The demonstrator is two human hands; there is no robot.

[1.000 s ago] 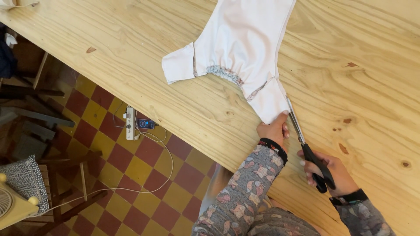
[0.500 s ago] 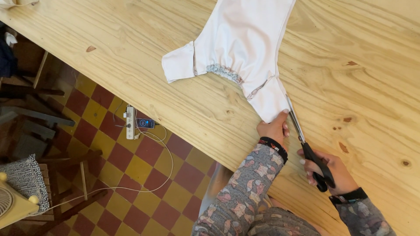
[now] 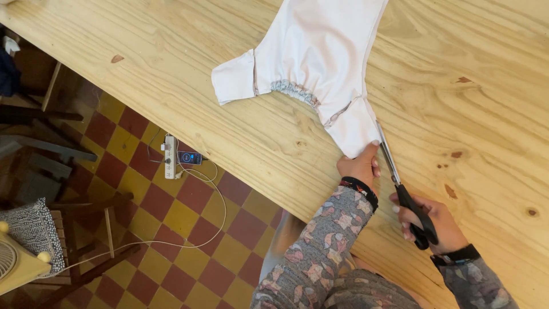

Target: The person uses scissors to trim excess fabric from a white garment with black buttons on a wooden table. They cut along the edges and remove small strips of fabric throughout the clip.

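A white garment [image 3: 317, 63] lies flat on a light wooden table [image 3: 469, 114]. My left hand [image 3: 360, 166] pinches the garment's lower corner against the tabletop. My right hand [image 3: 429, 223] grips black-handled scissors [image 3: 400, 183], whose metal blades lie along the garment's right edge at that corner. Both forearms wear patterned grey sleeves, and each wrist has a dark band.
The table's near edge runs diagonally from upper left to lower right. Below it is a red and yellow checkered floor with a white power strip [image 3: 169, 155], a phone [image 3: 190, 158] and a cable. A chair with a cushion [image 3: 34, 229] and a yellow fan [image 3: 14, 260] stand at lower left.
The scissors and my right hand have barely shifted along the garment's edge. My left hand stays on the corner.
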